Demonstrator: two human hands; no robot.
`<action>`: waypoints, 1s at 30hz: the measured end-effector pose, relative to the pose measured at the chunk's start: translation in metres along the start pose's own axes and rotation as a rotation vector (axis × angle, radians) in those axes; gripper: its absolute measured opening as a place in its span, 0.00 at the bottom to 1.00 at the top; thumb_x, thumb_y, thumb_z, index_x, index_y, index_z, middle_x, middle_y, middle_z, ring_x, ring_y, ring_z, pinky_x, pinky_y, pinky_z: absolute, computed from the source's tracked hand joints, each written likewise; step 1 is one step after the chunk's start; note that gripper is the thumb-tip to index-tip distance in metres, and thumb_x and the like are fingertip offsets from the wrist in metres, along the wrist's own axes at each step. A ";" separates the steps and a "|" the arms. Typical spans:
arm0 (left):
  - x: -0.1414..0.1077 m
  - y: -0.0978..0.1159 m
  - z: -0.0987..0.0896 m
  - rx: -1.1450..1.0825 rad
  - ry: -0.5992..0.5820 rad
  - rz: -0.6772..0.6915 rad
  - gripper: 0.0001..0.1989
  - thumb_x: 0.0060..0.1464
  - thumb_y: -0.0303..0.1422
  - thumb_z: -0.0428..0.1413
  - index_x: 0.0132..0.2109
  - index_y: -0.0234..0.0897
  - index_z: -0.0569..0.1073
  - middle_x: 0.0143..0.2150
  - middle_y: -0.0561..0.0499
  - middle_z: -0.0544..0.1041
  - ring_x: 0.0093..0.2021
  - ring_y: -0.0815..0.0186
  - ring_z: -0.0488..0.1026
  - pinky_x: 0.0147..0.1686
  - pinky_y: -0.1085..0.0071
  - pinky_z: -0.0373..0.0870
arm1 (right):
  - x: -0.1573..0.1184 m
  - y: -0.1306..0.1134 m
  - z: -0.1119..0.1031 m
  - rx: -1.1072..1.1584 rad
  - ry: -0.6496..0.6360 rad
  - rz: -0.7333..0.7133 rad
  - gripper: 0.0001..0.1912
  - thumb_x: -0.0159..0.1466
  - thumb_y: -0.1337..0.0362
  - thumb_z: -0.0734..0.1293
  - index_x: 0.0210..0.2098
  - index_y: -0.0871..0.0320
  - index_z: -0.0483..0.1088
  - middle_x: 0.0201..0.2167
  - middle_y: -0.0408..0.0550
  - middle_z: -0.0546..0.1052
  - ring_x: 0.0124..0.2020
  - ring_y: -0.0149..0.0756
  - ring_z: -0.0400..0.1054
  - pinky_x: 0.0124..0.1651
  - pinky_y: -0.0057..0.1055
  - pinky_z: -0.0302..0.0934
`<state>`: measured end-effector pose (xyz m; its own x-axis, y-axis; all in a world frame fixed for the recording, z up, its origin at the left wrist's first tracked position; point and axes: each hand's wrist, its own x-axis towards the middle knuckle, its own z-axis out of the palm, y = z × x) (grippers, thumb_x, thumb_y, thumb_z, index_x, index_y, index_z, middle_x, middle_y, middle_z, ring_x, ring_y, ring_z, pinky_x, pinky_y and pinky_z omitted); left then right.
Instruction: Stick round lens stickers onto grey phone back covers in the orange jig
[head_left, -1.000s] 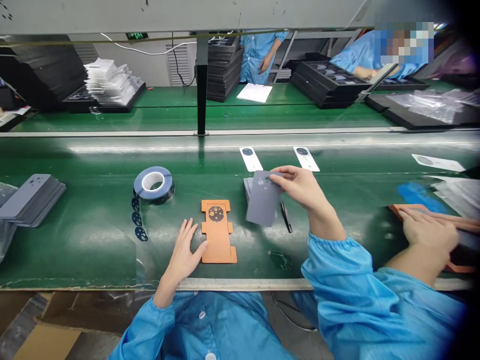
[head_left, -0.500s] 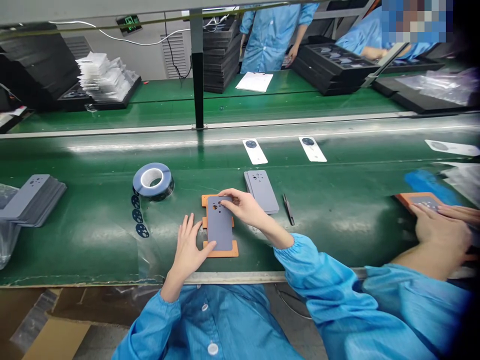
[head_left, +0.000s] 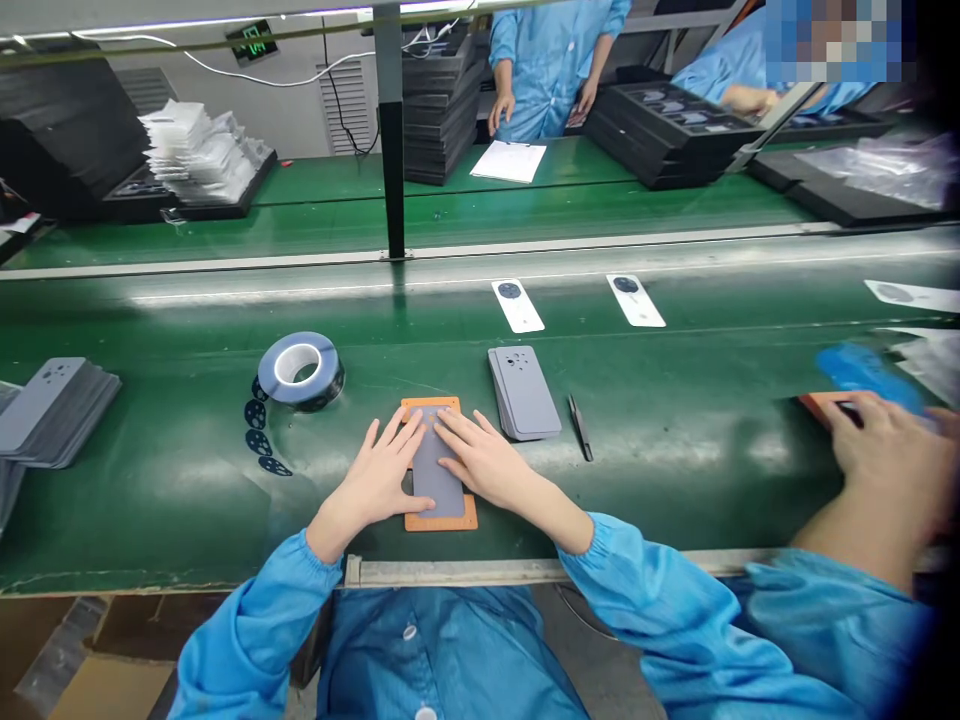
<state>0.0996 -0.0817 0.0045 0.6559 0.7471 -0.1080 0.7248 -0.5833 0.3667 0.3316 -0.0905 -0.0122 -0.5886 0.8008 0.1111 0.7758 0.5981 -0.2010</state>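
Note:
A grey phone back panel lies in an orange fixture at the front of the green bench. On its left side rests my left hand, fingers spread, fingertips on the upper part and thumb near the lower end. My right hand lies flat from the other side, its fingertips on the panel's upper right. Both hands cover the panel's holes in part. A roll of blue tape with a strip of dark round stickers is to the left. Right of the fixture lie a small stack of grey panels and black tweezers.
Two white panels with dark circles lie farther back. A tall stack of grey panels is at far left. At the right edge a co-worker's hand is over another orange fixture. A post stands behind the bench.
My right hand has gone from pinching at the panel's top edge to lying flat on it. My left hand has moved up, its fingers now on the panel's upper part.

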 end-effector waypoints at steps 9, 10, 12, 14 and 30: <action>0.014 -0.002 -0.004 0.026 -0.042 0.003 0.55 0.45 0.59 0.64 0.73 0.38 0.56 0.75 0.38 0.54 0.76 0.42 0.43 0.71 0.39 0.40 | 0.004 -0.002 0.001 0.019 -0.001 0.031 0.23 0.73 0.64 0.58 0.66 0.60 0.64 0.68 0.63 0.65 0.70 0.55 0.57 0.69 0.63 0.50; 0.015 -0.001 -0.004 0.009 -0.039 0.004 0.55 0.45 0.59 0.64 0.72 0.38 0.56 0.75 0.38 0.54 0.76 0.42 0.43 0.71 0.38 0.39 | 0.005 -0.002 0.000 0.046 0.005 0.042 0.23 0.73 0.64 0.59 0.66 0.60 0.65 0.68 0.63 0.65 0.70 0.56 0.57 0.69 0.64 0.49; 0.015 -0.001 -0.005 -0.025 -0.025 0.008 0.54 0.45 0.58 0.65 0.72 0.40 0.56 0.75 0.38 0.54 0.76 0.42 0.43 0.71 0.38 0.39 | 0.006 -0.002 0.000 0.091 0.023 0.059 0.23 0.72 0.65 0.59 0.65 0.60 0.66 0.68 0.65 0.65 0.70 0.57 0.57 0.69 0.66 0.47; 0.015 -0.002 -0.005 -0.059 -0.007 0.009 0.54 0.44 0.57 0.66 0.72 0.40 0.56 0.75 0.38 0.55 0.76 0.43 0.43 0.71 0.38 0.39 | 0.006 -0.004 0.001 0.102 0.034 0.067 0.23 0.72 0.66 0.59 0.65 0.61 0.65 0.68 0.65 0.64 0.70 0.57 0.57 0.69 0.66 0.47; -0.032 0.025 0.018 -0.606 0.414 -0.322 0.29 0.58 0.43 0.60 0.64 0.39 0.67 0.64 0.39 0.71 0.62 0.52 0.69 0.60 0.54 0.69 | -0.029 -0.057 -0.003 0.448 0.235 0.427 0.22 0.71 0.60 0.60 0.64 0.54 0.64 0.62 0.57 0.73 0.65 0.52 0.65 0.67 0.61 0.55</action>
<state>0.0998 -0.1258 0.0007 0.2164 0.9762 0.0148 0.5461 -0.1336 0.8270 0.3050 -0.1478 -0.0012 -0.1457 0.9805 0.1316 0.7305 0.1963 -0.6541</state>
